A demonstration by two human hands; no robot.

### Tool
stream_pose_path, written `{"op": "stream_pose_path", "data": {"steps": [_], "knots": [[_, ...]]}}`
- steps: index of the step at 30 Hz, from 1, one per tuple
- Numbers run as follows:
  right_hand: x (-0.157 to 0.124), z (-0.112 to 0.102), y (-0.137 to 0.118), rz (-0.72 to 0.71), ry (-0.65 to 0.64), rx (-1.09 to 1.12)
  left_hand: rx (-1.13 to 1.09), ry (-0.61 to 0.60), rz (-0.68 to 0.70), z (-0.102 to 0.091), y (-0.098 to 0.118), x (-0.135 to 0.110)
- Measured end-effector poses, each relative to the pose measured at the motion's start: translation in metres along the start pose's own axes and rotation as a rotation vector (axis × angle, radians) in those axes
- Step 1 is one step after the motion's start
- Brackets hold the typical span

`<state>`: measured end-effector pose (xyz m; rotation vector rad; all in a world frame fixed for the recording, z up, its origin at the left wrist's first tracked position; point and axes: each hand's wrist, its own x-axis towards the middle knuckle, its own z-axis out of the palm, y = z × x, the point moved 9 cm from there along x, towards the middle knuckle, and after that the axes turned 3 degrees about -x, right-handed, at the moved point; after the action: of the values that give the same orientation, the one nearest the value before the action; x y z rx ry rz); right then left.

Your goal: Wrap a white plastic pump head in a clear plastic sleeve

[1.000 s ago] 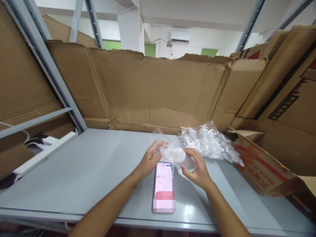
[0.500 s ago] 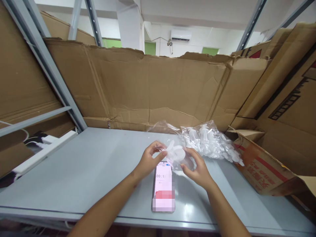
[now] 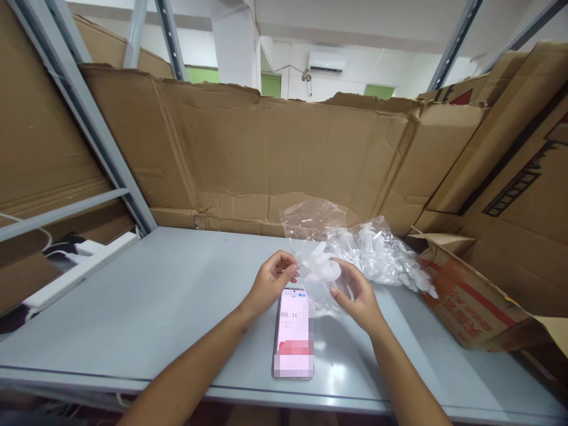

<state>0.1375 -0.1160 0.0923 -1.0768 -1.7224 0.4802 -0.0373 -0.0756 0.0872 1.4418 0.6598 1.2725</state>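
Note:
My right hand [image 3: 357, 293] is curled around a white plastic pump head [image 3: 329, 269] with a round collar and a spout-like arm, held above the table. A thin clear plastic bag [image 3: 313, 214] stands up behind it and spreads around it; whether the pump head is inside the bag I cannot tell. To its left, my left hand [image 3: 274, 278] has thumb and forefinger pinched together at the bag's left edge. Just below the hands lies a phone [image 3: 295, 331] showing a timer, partly blurred. Several similar white pieces fill clear bags [image 3: 377, 251] behind my right hand.
The grey table [image 3: 177, 307] is backed by a tall cardboard sheet [image 3: 288, 154]. At the right stands an open cardboard box [image 3: 474, 305] with red print. A white power strip [image 3: 84, 272] runs along the left edge, beside a metal shelf post [image 3: 102, 130].
The pump head and my right hand have moved slightly right. The clear bag has risen and opened out behind it. My left fingers have drawn a little away from the white piece.

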Motion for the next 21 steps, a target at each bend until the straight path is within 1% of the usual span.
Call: {"op": "stream_pose_path", "data": {"steps": [2, 7, 9, 11, 12, 14, 15, 17, 19, 21], "knots": [[0.001, 0.001, 0.001, 0.028, -0.015, 0.073, 0.017, 0.030, -0.009, -0.002, -0.002, -0.001], [0.001, 0.005, 0.001, 0.036, -0.058, 0.130, -0.038, -0.032, -0.001, 0.007, 0.001, -0.004], [0.001, 0.003, 0.002, 0.033, -0.044, 0.146, -0.047, 0.001, 0.023, 0.003, 0.004, -0.004], [0.002, -0.004, 0.004, 0.031, 0.006, 0.161, -0.040, 0.015, 0.035, -0.001, 0.005, -0.002], [0.002, -0.008, 0.005, 0.031, 0.042, 0.163, -0.029, -0.004, 0.022, 0.000, 0.004, -0.001], [0.002, -0.014, 0.005, 0.030, 0.094, 0.150, 0.027, -0.088, -0.028, 0.006, -0.002, 0.000], [0.002, -0.014, 0.005, 0.027, 0.090, 0.139, 0.066, -0.135, -0.058, 0.011, -0.006, 0.000], [0.002, -0.009, 0.003, 0.022, 0.034, 0.108, 0.119, -0.196, -0.096, 0.018, -0.012, -0.003], [0.001, -0.004, 0.000, 0.013, -0.016, 0.081, 0.100, -0.219, -0.104, 0.022, -0.014, -0.005], [0.000, -0.005, -0.002, 0.002, -0.003, 0.073, 0.044, -0.226, -0.113, 0.025, -0.016, -0.006]]}}
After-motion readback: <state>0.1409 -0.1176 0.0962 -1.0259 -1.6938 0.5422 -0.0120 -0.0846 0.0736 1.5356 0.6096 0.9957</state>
